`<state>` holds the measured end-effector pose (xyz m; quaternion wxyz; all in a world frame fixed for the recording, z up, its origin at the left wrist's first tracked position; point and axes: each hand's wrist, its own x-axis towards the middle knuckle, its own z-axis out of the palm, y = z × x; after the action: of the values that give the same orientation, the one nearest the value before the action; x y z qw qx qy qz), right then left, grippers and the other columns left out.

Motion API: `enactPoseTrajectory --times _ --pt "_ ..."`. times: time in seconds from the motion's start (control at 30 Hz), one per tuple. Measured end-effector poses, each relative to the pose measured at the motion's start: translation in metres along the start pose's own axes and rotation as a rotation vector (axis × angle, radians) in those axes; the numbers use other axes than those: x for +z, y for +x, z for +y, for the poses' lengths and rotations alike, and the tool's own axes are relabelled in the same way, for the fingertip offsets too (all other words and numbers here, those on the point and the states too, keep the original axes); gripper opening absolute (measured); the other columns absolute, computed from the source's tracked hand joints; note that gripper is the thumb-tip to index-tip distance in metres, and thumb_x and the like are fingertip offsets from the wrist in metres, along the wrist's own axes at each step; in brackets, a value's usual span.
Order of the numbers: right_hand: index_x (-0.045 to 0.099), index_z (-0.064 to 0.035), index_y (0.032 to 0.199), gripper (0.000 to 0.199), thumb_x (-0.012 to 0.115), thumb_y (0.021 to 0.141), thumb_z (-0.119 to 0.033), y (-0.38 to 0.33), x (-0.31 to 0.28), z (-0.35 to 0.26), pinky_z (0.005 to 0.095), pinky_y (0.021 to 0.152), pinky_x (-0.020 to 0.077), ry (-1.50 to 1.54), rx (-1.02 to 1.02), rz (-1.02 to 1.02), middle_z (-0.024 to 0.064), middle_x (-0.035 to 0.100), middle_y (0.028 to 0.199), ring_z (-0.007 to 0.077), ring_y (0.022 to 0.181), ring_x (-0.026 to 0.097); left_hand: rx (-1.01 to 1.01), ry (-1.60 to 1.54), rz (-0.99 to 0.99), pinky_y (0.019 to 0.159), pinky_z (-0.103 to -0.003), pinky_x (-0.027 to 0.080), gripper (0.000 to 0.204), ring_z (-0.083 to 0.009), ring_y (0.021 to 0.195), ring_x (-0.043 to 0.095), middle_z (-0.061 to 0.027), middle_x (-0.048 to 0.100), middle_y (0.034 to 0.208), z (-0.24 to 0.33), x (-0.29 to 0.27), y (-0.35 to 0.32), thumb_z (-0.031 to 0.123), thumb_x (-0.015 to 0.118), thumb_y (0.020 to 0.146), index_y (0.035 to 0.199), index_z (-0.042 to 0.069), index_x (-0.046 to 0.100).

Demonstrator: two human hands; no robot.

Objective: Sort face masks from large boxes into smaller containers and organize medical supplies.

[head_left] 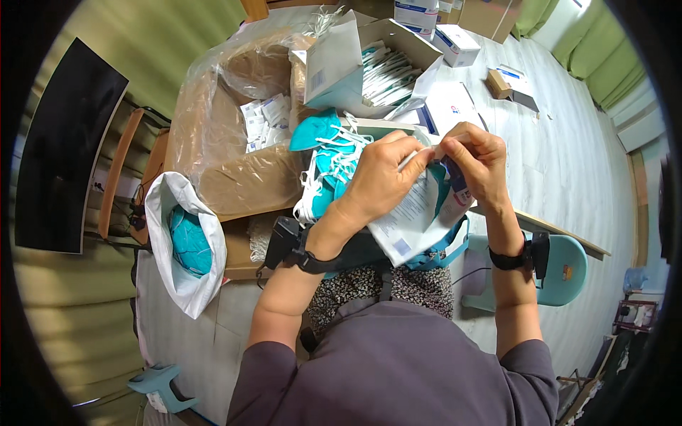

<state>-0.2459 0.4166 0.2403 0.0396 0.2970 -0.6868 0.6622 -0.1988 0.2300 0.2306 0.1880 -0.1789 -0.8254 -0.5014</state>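
A white printed plastic pouch (pixel 403 226) hangs tilted in front of my lap, with something teal (pixel 440 186) showing in it. The fingers of my left hand (pixel 383 174) are closed in a pinch on the pouch's upper edge. Close beside them, my right hand (pixel 482 160) pinches the same edge, thumb against fingers. Just left of the pouch lies a pile of teal face masks (pixel 335 160) with white straps. My left wrist partly covers that pile, and the pouch's exact opening is hidden by my fingers.
An upright white carton (pixel 334 67) holds many flat packets (pixel 389 77). To its left, a plastic-lined cardboard box (pixel 245 181) contains small white packets (pixel 266 121). A white sack (pixel 211 280) with teal items stands at left. A teal stool (pixel 565 270) is at right.
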Motion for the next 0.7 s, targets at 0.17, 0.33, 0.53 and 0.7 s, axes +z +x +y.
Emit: enactPoseTrajectory --times 0.17,0.33,0.53,0.7 --pt "0.069 0.0041 0.075 0.022 0.075 0.089 -0.012 0.002 0.003 -0.003 0.0230 0.051 0.0359 -0.084 0.174 0.091 -0.0025 0.060 0.062 0.0026 0.059 0.047 0.334 0.327 0.121 0.055 -0.036 0.046 0.010 -0.0280 0.066 0.060 -0.0106 0.058 0.075 0.014 0.012 -0.002 0.006 0.074 0.085 0.082 0.001 0.066" --pt "0.064 0.0015 0.066 0.032 0.077 0.088 -0.018 0.011 0.004 0.023 0.0260 0.048 0.0309 -0.253 0.210 0.230 -0.0056 0.051 0.057 0.0031 0.056 0.040 0.701 0.404 0.120 0.057 -0.033 0.048 0.015 -0.0228 0.067 0.061 -0.0080 0.061 0.079 0.037 0.019 -0.013 0.005 0.078 0.077 0.086 0.001 0.068" --pt "0.063 -0.0065 0.063 0.034 0.079 0.089 -0.021 0.023 -0.019 0.069 0.0235 0.048 0.0303 0.028 0.301 0.414 -0.0065 0.055 0.061 0.0014 0.054 0.041 0.572 0.112 0.138 0.053 -0.033 0.046 0.023 -0.0228 0.061 0.057 -0.0067 0.062 0.081 0.064 0.015 -0.032 0.001 0.079 0.071 0.091 0.001 0.070" --pt "0.070 -0.0059 0.073 0.030 0.078 0.092 -0.027 0.027 -0.040 0.066 0.0213 0.048 0.0349 0.079 0.447 0.713 -0.0051 0.062 0.064 0.0024 0.054 0.050 0.404 -0.142 0.133 0.058 -0.032 0.045 0.009 -0.0230 0.065 0.057 -0.0074 0.062 0.080 0.064 0.023 -0.054 0.003 0.071 0.089 0.084 0.003 0.064"
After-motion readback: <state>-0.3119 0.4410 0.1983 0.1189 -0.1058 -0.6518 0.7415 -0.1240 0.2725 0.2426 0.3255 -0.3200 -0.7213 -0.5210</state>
